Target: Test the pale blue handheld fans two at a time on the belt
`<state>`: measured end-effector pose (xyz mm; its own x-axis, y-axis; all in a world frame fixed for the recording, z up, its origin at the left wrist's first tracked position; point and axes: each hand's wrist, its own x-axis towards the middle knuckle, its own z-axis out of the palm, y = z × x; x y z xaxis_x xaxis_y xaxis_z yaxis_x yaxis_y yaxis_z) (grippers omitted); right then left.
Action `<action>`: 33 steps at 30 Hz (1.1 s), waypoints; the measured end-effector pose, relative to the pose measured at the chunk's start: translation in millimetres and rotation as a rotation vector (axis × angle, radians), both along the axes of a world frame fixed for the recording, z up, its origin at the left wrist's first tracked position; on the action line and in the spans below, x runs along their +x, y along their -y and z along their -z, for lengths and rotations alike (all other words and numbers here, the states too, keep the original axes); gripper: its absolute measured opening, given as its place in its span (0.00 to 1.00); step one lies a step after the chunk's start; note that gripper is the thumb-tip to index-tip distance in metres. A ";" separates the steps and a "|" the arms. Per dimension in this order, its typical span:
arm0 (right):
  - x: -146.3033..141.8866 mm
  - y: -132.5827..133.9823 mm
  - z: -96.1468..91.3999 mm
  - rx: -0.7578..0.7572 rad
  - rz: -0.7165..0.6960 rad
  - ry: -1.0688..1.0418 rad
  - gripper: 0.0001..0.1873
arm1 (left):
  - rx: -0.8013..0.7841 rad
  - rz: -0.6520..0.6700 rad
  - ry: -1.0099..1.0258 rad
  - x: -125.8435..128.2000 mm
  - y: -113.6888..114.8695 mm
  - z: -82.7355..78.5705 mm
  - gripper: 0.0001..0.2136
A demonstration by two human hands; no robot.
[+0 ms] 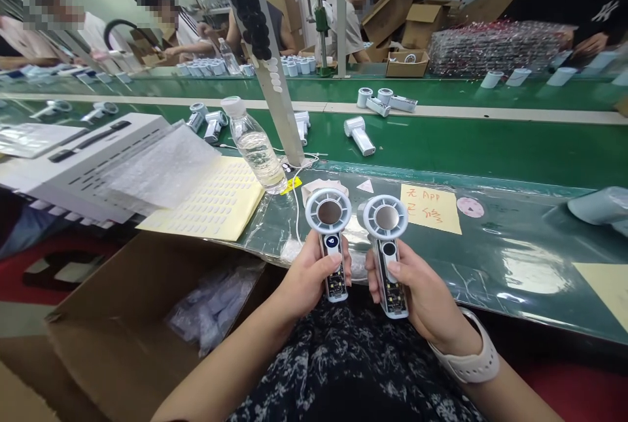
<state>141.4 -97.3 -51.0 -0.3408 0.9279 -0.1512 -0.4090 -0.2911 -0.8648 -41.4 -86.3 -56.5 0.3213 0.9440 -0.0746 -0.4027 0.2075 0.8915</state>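
Note:
My left hand [314, 268] is wrapped round the handle of a light-blue handheld fan [328, 212], its thumb pressed on the front below a lit round display. A second handheld fan [386, 218] of the same kind is gripped in my right hand [417, 281], the thumb just under a dark round display. Both fans stand upright side by side, apart from each other, with round ringed heads on top. Circuit boards show through the lower handles. Beneath and behind them lies the near table edge, with a yellow handwritten note [430, 208] to the right.
A water bottle [255, 147] stands left by a slanted post [267, 62]. Sticker sheets [210, 203] lie on the bench above an open cardboard box [122, 317]. More fans [360, 136] rest on the green conveyor [466, 147]. Several people work across it.

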 end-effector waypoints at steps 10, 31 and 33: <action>2.4 1.1 -0.6 0.043 0.035 0.030 0.14 | -0.027 -0.036 0.002 0.5 -1.3 0.7 0.15; 5.1 -1.0 8.1 -0.186 0.115 -0.195 0.22 | -0.017 0.038 -0.175 5.0 2.4 -2.4 0.27; 5.1 0.7 5.9 -0.200 0.130 -0.214 0.22 | -0.037 0.051 -0.159 6.3 4.0 -5.6 0.28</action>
<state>146.5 -98.1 -56.9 -0.2655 0.9247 -0.2728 -0.6203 -0.3804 -0.6860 -35.1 -90.3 -50.9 0.3503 0.9224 -0.1627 -0.2453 0.2579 0.9345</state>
